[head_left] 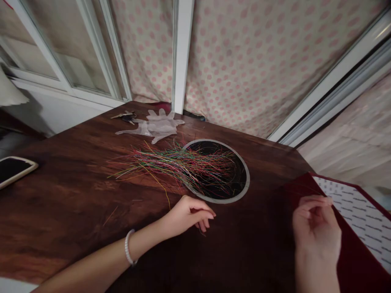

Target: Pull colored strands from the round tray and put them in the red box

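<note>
A loose bundle of thin coloured wires [159,162], red, green, yellow and white, lies across the table and over a round black inset with a grey rim [248,179]. Just in front of that rim is my left hand [189,215], its fingers curled and thumb against the index finger. A tiny dark strand shows under its fingertips; what it holds is unclear. My right hand [317,228] is raised at the right, fingertips pinched together. A very faint thin wire seems to run from the pinch, beside the dark red box [351,252].
Behind the wires lie a clear plastic glove [159,124] and some keys [126,117]. A phone [18,169] rests at the left edge. The box has a white patterned panel [360,219]. Window frames and a dotted curtain [244,61] border the wooden table [76,183].
</note>
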The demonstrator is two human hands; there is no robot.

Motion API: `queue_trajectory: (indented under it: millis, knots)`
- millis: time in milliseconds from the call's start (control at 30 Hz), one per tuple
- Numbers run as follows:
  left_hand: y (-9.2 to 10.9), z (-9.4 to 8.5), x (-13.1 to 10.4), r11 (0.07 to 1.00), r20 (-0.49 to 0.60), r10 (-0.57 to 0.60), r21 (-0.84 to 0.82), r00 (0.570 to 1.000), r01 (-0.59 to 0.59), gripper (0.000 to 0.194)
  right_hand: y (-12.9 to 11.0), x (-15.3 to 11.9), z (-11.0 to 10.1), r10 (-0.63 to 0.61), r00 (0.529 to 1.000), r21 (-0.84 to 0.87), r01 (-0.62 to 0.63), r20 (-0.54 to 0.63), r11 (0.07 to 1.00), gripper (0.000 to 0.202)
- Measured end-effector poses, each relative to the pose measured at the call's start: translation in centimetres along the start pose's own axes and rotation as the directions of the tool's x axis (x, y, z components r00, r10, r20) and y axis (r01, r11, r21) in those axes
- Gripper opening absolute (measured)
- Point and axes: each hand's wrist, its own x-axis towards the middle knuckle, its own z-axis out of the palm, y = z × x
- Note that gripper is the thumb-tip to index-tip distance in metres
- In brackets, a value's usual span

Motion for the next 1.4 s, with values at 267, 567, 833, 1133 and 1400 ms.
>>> queue_trajectory:
  millis: [267, 567, 833, 1133, 1400]
  knots:
    - [0.5, -1.5, 0.1, 0.946, 0.156, -0.123, -0.281, 0.98, 0.164, 0.042, 2.3, -3.1, 0.3, 0.254, 0.949, 0.011, -0.26, 0.186, 0.965, 0.029]
    - [1.3, -1.6, -0.3, 0.895, 0.237, 0.003, -0.433, 0.971, 0.103, 0.072, 8.0, -6.5, -2.0, 0.409, 0.904, -0.503, -0.298, 0.124, 0.811, 0.017]
    - [1.1, -1.7, 0.5, 0.806, 0.084, -0.174, -0.56, 0.981, 0.191, 0.051, 8.7, -7.4, -2.9, 0.478, 0.863, -0.765, -0.193, 0.165, 0.614, 0.008]
    - [1.1, -1.3, 0.1, 0.854, 0.102, -0.157, -0.486, 0.982, 0.187, 0.031, 9.3, -8.9, -3.1, 0.497, 0.774, -0.877, 0.151, 0.392, 0.457, 0.002]
    - [1.2, -0.7, 0.0, 0.946, 0.114, -0.118, -0.288, 0.986, 0.146, 0.021, 9.4, -9.1, -3.1, 0.573, 0.744, -0.897, 0.082, 0.345, 0.433, 0.002]
